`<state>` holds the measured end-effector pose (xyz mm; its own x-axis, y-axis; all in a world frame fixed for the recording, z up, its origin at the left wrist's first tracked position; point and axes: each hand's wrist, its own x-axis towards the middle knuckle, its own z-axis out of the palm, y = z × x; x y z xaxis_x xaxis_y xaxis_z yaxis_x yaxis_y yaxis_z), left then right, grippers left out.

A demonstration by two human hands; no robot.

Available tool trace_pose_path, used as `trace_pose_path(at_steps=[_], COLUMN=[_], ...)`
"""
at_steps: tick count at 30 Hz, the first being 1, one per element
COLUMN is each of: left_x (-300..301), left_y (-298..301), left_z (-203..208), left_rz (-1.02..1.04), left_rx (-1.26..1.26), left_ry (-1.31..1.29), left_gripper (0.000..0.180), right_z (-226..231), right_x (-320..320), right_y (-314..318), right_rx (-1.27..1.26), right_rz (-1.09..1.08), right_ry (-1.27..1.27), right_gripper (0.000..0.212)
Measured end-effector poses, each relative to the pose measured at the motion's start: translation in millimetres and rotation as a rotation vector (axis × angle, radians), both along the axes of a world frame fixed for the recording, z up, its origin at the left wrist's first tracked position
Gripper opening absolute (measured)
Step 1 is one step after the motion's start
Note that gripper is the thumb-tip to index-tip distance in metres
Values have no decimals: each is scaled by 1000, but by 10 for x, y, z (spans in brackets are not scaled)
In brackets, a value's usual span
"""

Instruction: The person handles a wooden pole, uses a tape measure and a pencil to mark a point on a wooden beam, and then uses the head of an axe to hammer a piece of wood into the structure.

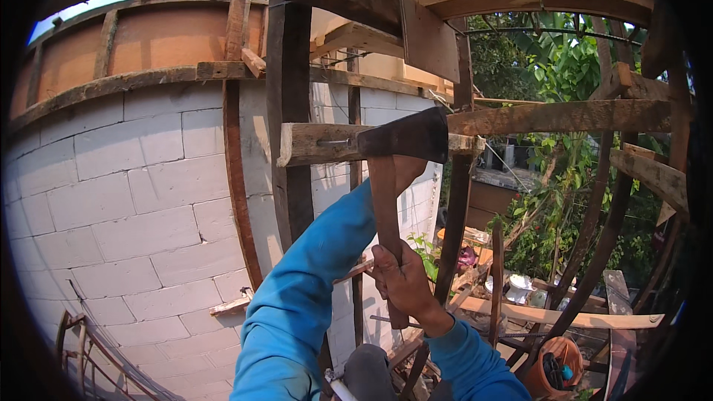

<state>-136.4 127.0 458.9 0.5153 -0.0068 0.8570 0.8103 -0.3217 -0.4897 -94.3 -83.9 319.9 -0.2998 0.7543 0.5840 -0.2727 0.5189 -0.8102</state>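
We grip the head-heavy, stiff hatchet [405, 137] low on its handle, right hand [401, 278] closed; left hand [408, 171], behind the hatchet, unclear.

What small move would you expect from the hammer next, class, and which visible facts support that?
Probably a short swing or lever on the nail sticking from the horizontal timber. The right hand grips the hammer low on its handle, its head level with that nail, while the left hand reaches up behind the head, mostly hidden.

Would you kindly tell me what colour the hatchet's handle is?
Reddish-brown wood, seen in the head view: the hatchet handle.
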Motion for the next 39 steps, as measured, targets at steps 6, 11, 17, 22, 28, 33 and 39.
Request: trace_pose_path(at_steps=[6,11,17,22,28,33,39], left_x=[269,-18,140,131,164,131,169], left_y=[-616,69,-563,-639,-688,-649,-618], left_z=[209,-27,196,202,186,208,339], left_rz=[327,23,333,330,284,291,327], left_rx=[-104,142,-190,-188,-170,-131,-141], left_ry=[130,25,139,147,139,121,69], left_gripper=[18,13,20,22,20,16,35], right_z=[81,-84,-515,-961,-1433,-1655,-1738], right_x=[130,-19,616,782,905,1047,1330], right_y=[-120,-32,-23,34,61,40,100], right_rx=[355,36,-71,-262,-389,-419,-425], right_rz=[-176,-30,-149,-211,-246,-291,-450], right_ry=[868,-20,258,307,261,283,310], right_gripper=[21,30,29,31,31,30,31])
